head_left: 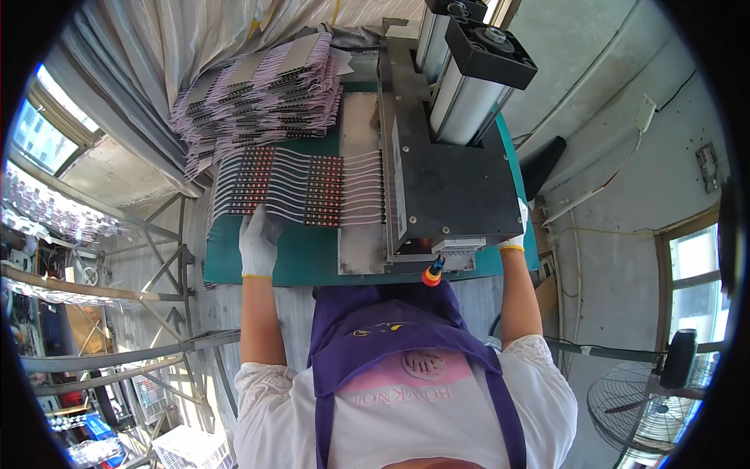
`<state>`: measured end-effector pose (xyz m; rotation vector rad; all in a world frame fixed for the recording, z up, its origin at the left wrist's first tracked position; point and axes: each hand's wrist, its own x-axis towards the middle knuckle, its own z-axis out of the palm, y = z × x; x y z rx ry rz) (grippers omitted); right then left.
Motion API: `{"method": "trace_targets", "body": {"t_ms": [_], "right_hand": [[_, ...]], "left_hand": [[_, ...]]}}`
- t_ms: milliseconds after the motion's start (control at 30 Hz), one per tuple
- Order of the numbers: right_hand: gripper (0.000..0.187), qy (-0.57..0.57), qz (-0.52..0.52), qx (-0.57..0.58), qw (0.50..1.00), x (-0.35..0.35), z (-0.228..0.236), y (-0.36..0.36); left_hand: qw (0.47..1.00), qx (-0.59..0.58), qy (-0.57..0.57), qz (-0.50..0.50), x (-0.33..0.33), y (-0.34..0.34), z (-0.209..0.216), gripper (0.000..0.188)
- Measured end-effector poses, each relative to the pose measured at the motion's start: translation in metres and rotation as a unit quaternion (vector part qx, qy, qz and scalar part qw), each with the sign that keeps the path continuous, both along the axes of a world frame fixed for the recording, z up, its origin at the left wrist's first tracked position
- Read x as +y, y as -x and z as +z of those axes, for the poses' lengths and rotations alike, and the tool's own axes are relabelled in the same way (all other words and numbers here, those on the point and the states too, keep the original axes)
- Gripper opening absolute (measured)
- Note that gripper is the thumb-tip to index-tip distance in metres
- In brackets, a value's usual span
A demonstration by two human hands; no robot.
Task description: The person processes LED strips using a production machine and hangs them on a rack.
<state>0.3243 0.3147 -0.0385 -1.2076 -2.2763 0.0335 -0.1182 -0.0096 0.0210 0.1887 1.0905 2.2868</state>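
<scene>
A sheet of wired LED module strips (324, 187), dark blocks with red dots joined by pale wires, lies across the green tabletop and runs into the left side of a black press-like machine (461, 187). My left hand (258, 244), in a white glove with a yellow cuff, has its fingers closed at the near edge of the strips. At the machine's right side, my right hand (513, 234) wears the same kind of glove. The machine hides most of its fingers, so what they touch cannot be seen.
A tall pile of similar LED strips (262, 94) stands at the back left. Two pneumatic cylinders (473, 94) rise from the machine. A red and yellow knob (431, 273) sticks out at its front. A metal rack (168, 297) stands left, a fan (633, 402) at lower right.
</scene>
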Motion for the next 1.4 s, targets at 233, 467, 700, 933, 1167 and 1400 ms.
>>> {"method": "trace_targets", "body": {"t_ms": [233, 467, 700, 933, 1167, 1400], "right_hand": [[0.014, 0.009, -0.027, -0.093, 0.995, -0.034, 0.031, -0.023], [0.052, -0.022, 0.075, -0.028, 0.997, -0.104, 0.061, 0.007], [0.067, 0.087, 0.208, -0.112, 0.968, -0.148, 0.062, 0.004], [0.068, 0.101, 0.209, -0.090, 0.968, -0.143, 0.056, -0.001], [0.063, 0.037, 0.238, -0.057, 0.969, -0.141, 0.047, 0.000], [0.056, 0.071, 0.224, -0.017, 0.972, -0.133, 0.057, -0.004]], "left_hand": [[0.633, 0.652, 0.382, -0.170, 0.012, -0.091, 0.004, 0.065], [0.406, 0.782, 0.360, -0.307, 0.027, -0.113, 0.004, 0.095], [0.419, 0.784, 0.375, -0.263, 0.025, -0.114, -0.005, 0.104], [0.415, 0.791, 0.371, -0.252, 0.027, -0.116, -0.008, 0.084], [0.402, 0.773, 0.393, -0.292, 0.027, -0.113, -0.012, 0.104], [0.405, 0.768, 0.398, -0.298, 0.025, -0.110, -0.002, 0.098]]}}
